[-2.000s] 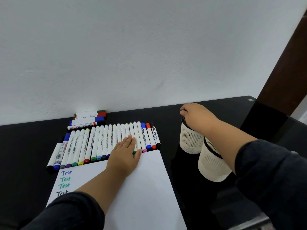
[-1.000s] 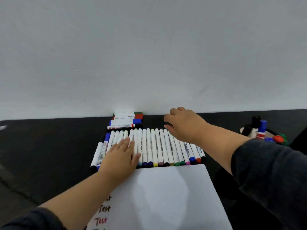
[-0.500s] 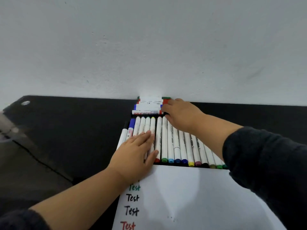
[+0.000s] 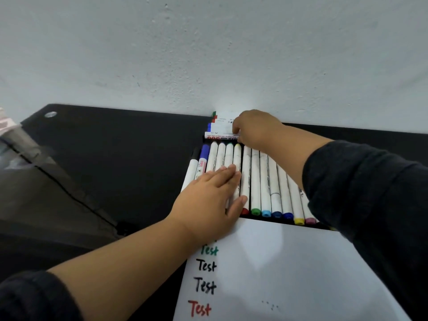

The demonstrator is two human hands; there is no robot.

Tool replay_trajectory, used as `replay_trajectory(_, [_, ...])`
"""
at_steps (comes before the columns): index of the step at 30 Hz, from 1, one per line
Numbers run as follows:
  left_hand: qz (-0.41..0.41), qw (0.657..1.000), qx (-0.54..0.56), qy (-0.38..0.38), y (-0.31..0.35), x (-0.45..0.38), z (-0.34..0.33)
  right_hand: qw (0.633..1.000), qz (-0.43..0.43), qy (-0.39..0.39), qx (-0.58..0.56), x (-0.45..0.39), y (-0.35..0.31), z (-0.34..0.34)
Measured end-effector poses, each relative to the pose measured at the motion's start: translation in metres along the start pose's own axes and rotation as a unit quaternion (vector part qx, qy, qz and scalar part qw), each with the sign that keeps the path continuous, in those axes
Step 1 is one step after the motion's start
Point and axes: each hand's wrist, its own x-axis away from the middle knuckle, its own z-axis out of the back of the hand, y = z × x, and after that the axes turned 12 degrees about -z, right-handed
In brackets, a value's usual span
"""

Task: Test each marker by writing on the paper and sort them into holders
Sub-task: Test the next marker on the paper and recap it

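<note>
Fingertips of the right hand are curling down onto the nearest of the thick white whiteboard markers, the one with the red printed band. They are touching its right end, but I cannot tell whether they are already pinching it or only resting on it. This marker is lying crosswise in a small stack just behind the long row of slim white markers with coloured caps, against the white wall.

The left hand is lying flat with straight fingers on the left part of that row and is holding nothing. Its palm is reaching the top edge of the white sheet of paper, which is touching the front of the row and carrying the word "Test" in green, black and red.

In my judgement, the step in hand is taking the next marker for a test. To do it well, the fingers should be closing round the barrel from both sides and lifting it straight up, so the stack does not roll. The flat hand should be pressing on the row and the paper together. The holders are not visible here. The black table is carrying everything.
</note>
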Motion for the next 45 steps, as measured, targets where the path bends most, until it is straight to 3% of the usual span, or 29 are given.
replay_trajectory(7, [-0.002,1.000,0.001,-0.002,-0.001,0.001,-0.001,0.999,0.020,0.016,0.030,0.004,-0.006,0.001])
replay_trajectory(15, [0.004,1.000,-0.004,-0.015,0.001,0.001,0.000,0.998,0.008,0.053,-0.014,0.021,0.001,0.015])
replay_trajectory(22, [-0.030,0.995,-0.078,-0.063,0.009,0.001,0.009,0.987,-0.079,-0.058,-0.124,0.069,0.004,0.045])
replay_trajectory(24, [-0.040,0.992,-0.090,-0.084,0.016,-0.001,0.017,0.962,-0.124,-0.102,-0.222,0.088,0.007,0.057])
replay_trajectory(26, [-0.033,0.994,-0.062,-0.086,0.026,-0.001,0.028,0.912,-0.169,-0.146,-0.344,0.109,0.008,0.067])
replay_trajectory(30, [-0.005,0.995,0.088,-0.041,0.056,0.014,0.056,0.820,-0.200,-0.176,-0.506,0.149,0.006,0.083])
replay_trajectory(33, [0.064,0.963,0.263,-0.001,0.075,0.037,0.073,0.779,-0.214,-0.176,-0.563,0.178,0.001,0.096])
replay_trajectory(36, [0.151,0.883,0.445,0.024,0.086,0.064,0.083,0.743,-0.224,-0.180,-0.605,0.203,-0.007,0.102])
replay_trajectory(41, [0.265,0.753,0.601,0.015,0.112,0.091,0.105,0.687,-0.247,-0.167,-0.662,0.247,-0.031,0.099])
replay_trajectory(43, [0.272,0.734,0.622,0.004,0.121,0.107,0.113,0.669,-0.253,-0.157,-0.681,0.266,-0.040,0.093])
replay_trajectory(45, [0.288,0.739,0.609,0.005,0.123,0.121,0.111,0.664,-0.257,-0.148,-0.686,0.282,-0.047,0.088])
